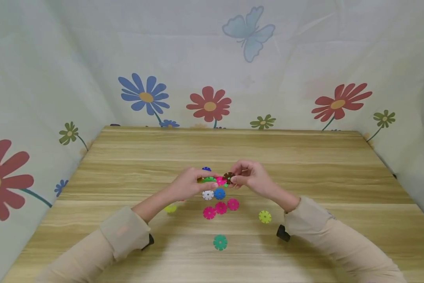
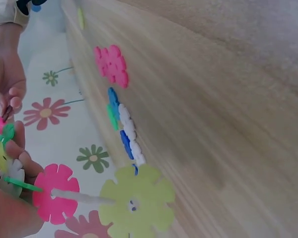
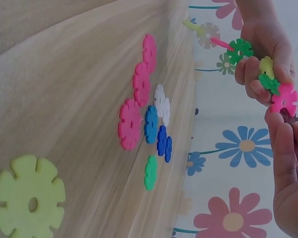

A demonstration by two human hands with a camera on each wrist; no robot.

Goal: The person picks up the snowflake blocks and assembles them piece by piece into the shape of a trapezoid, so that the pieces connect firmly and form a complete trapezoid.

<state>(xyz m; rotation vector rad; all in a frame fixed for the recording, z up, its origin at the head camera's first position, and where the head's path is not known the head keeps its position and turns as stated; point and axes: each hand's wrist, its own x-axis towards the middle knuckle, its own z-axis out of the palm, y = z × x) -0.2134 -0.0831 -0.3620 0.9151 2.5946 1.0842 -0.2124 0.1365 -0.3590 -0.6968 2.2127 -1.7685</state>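
Above the tabletop, my left hand [image 1: 188,184] holds a chain of slotted plastic flower discs in several colours. A yellow disc [image 2: 136,201] and a pink disc [image 2: 56,193] trail from the wrist side of that hand. At the chain's other end is another pink disc [image 3: 285,100], beside a small green one [image 3: 269,84]. My right hand [image 1: 256,180] pinches a brown disc [image 1: 228,178] between thumb and fingers, up against this pink disc. Whether their slots are joined I cannot tell; fingers partly hide the contact.
Loose discs lie flat below the hands: white [image 1: 208,195], blue [image 1: 219,193], dark blue [image 1: 206,169] and several pink ones [image 1: 221,208]. Nearer the front is a teal disc [image 1: 220,242]. A yellow disc [image 1: 265,217] lies by the right forearm. Flowered cloth [image 1: 183,51] surrounds the wooden table [image 1: 303,157].
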